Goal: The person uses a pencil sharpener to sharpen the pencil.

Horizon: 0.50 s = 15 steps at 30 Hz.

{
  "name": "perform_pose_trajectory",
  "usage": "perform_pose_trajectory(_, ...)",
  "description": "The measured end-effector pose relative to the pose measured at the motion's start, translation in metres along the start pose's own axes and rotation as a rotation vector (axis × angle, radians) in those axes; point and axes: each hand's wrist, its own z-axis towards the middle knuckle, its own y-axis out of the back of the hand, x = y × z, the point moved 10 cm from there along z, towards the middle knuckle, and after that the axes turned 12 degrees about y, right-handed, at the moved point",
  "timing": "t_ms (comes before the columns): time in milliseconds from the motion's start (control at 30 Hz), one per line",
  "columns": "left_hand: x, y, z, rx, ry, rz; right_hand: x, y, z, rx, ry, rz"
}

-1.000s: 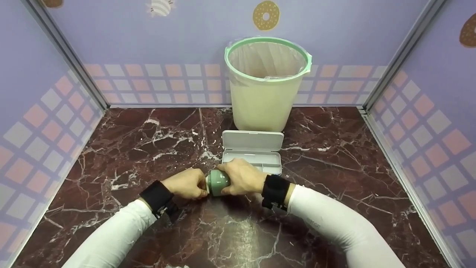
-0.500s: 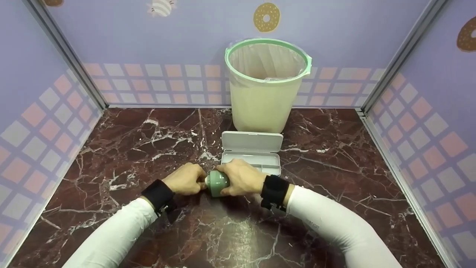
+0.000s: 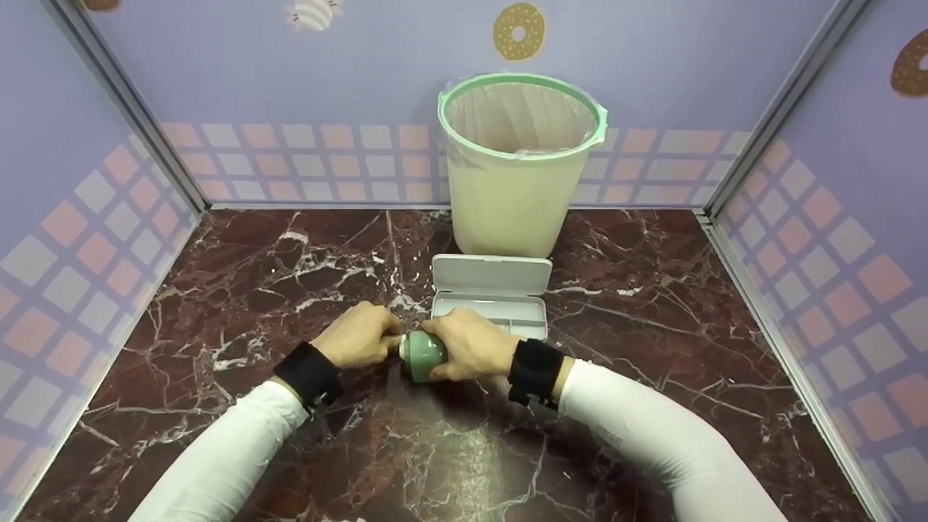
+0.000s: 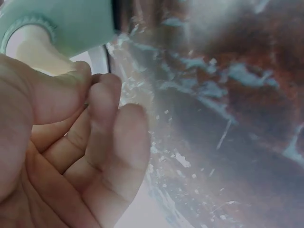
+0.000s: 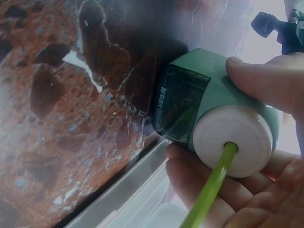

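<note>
A green desktop pencil sharpener (image 3: 424, 357) lies between the two hands at the middle of the table. My right hand (image 3: 475, 345) grips its body from the right, thumb on one side and fingers on the other. In the right wrist view a light-green pencil (image 5: 209, 192) sticks into the hole of the sharpener's white round face (image 5: 213, 126); a dark see-through shavings drawer (image 5: 180, 104) shows beside it. On the opposite side my left hand (image 3: 359, 336) pinches the cream crank handle (image 4: 40, 50) between thumb and forefinger. The handle's end is hidden by those fingers.
An open grey pencil case (image 3: 493, 275) with a divided tray stands just beyond the right hand. Behind it is a cream bin (image 3: 511, 196) with a green rim and plastic liner. Patterned walls (image 3: 304, 94) enclose the dark red marbled table (image 3: 304, 283).
My left hand has moved away from the body, toward the back of the table, with its pinch on the crank handle. The right hand and sharpener have stayed nearly still.
</note>
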Motion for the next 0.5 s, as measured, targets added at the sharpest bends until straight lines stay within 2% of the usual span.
perform_pose_trajectory(300, -0.013, 0.022, -0.005, -0.112, -0.05, 0.062, 0.0, 0.0, 0.001, 0.003, 0.006, -0.011)
perform_pose_trajectory(500, -0.015, 0.026, -0.009, -0.13, -0.049, 0.065, -0.001, -0.001, 0.001, 0.018, -0.022, 0.016)
